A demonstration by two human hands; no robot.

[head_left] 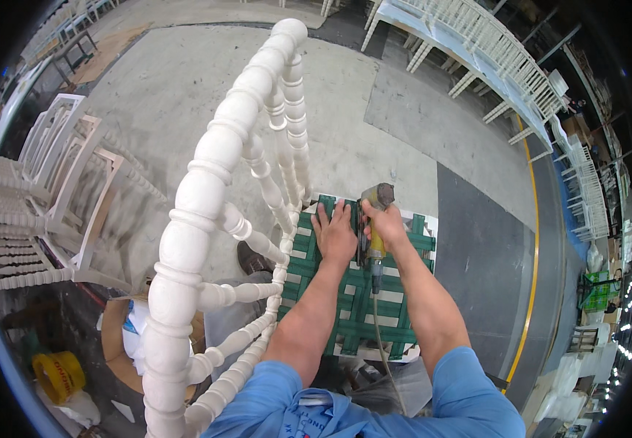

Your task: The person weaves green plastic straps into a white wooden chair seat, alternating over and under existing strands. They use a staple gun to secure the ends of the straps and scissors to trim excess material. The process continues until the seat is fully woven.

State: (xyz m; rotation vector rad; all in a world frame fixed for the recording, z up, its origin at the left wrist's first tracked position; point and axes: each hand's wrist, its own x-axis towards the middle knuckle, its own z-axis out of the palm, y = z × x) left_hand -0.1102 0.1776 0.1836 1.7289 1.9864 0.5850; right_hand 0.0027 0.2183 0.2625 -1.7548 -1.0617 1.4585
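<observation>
A white chair (197, 193) with a turned, beaded back frame and spindles stands in front of me, its back on my left. Dark green webbing straps (345, 321) are woven across its seat frame, with gaps between them. My right hand (387, 222) is wrapped around a yellow and grey air stapler (376, 247), held over the far part of the seat. An air hose (379, 328) runs from the tool back toward me. Flat on the webbing, just left of the stapler, lies my left hand (336, 238) with its fingers stretched out. The tool's nose contact is hidden.
White chair frames (60, 190) are stacked at the left. Below them are a yellow bucket (59, 377) and an open cardboard box (116, 332) with white plastic inside. A long row of white chairs (469, 44) lines the far right, past a yellow floor line (534, 277).
</observation>
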